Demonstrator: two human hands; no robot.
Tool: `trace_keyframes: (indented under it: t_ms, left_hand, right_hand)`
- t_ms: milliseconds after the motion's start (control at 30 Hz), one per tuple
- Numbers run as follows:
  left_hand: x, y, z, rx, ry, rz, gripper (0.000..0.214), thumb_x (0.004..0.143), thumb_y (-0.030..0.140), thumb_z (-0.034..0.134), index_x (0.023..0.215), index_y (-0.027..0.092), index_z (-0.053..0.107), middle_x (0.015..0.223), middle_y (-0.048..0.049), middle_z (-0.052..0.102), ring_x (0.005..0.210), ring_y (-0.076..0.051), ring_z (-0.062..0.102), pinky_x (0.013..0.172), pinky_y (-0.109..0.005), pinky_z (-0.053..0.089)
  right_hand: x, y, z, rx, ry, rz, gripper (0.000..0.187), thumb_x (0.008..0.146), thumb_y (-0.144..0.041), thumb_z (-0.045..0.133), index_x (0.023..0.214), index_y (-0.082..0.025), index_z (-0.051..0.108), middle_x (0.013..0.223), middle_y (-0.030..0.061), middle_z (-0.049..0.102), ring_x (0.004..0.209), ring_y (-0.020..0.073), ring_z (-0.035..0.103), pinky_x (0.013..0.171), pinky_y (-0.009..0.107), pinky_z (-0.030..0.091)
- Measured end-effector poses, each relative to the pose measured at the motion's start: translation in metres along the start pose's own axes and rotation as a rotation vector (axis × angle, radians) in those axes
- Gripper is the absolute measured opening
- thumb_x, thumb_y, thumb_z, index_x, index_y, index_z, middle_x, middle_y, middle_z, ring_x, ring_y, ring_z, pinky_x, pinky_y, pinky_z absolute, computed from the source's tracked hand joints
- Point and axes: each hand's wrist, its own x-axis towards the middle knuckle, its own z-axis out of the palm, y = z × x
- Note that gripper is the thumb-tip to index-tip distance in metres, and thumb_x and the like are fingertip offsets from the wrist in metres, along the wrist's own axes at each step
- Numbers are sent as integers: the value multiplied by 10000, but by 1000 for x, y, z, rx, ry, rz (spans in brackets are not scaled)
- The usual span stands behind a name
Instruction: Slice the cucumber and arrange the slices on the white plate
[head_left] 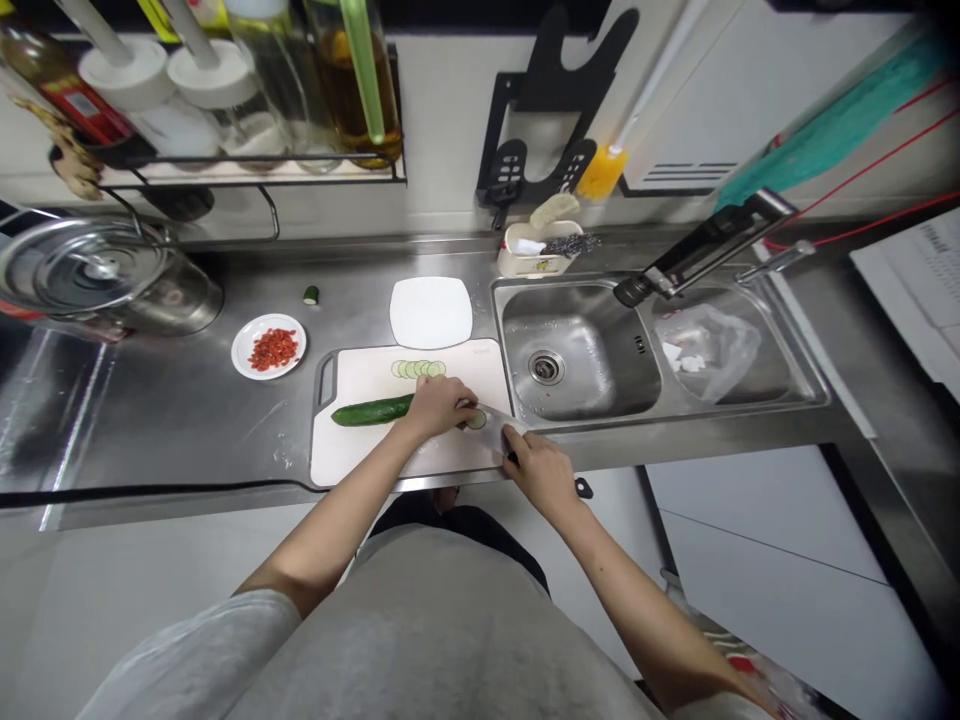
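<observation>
A green cucumber (373,411) lies across the white cutting board (360,455). My left hand (441,406) is closed over its right end, fingers bent, hiding that part. My right hand (541,466) grips the black handle of a kitchen knife (491,430), most of the handle hidden in the fist. The blade reaches left to the cucumber's cut end, beside my left fingertips. One round cucumber slice (477,420) shows at the blade. Above my left hand, a row of overlapping cucumber slices (418,369) rests on the board.
A white square plate (431,312) touches the board's far edge. Left stand a plate of chopped red pieces (274,348), a cucumber end (311,295) and a lidded steel pot (112,275). The sink (577,350) with its black faucet (697,250) adjoins on the right.
</observation>
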Motion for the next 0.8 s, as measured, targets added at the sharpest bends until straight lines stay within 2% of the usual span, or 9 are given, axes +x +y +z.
trace_keyframes:
  t_ms: [233, 367, 467, 633, 800]
  left_hand:
    - [1, 5, -3, -19, -46, 107, 200, 840, 378, 557, 961, 311, 701, 1068, -12, 635, 1031, -233, 503, 893, -415, 267]
    - [4, 8, -8, -7, -80, 129, 175, 840, 344, 538, 864, 258, 688, 1019, -29, 617, 1029, -236, 488, 916, -421, 261]
    - [4, 12, -11, -9, -103, 140, 166, 821, 354, 550, 876, 256, 672, 1016, -34, 595, 1017, -235, 480, 907, -421, 273]
    - [3, 21, -7, 26, -106, 119, 118, 772, 295, 583, 847, 235, 650, 1033, -51, 577, 1032, -250, 466, 888, -417, 296]
    - [7, 19, 1, -35, -124, 88, 60, 775, 222, 552, 803, 215, 605, 854, -17, 644, 890, -208, 554, 898, -424, 308]
  right_hand:
    - [6, 1, -9, -9, -21, -41, 435, 876, -313, 536, 1290, -180, 532, 900, 100, 673, 860, 223, 583, 694, 286, 312]
    - [5, 1, -11, 2, -21, -35, 429, 875, -291, 528, 1292, -191, 531, 899, 90, 675, 858, 217, 588, 694, 285, 312]
    - [7, 3, -11, 14, -20, -27, 435, 878, -308, 522, 1298, -196, 527, 909, 89, 674, 863, 215, 589, 696, 286, 319]
    - [8, 6, -8, 25, -39, -9, 446, 864, -296, 539, 1299, -203, 520, 925, 91, 673, 898, 215, 588, 712, 281, 329]
    - [4, 8, -2, 32, -32, 20, 433, 860, -297, 549, 1283, -208, 523, 908, 73, 670, 865, 206, 596, 690, 276, 331]
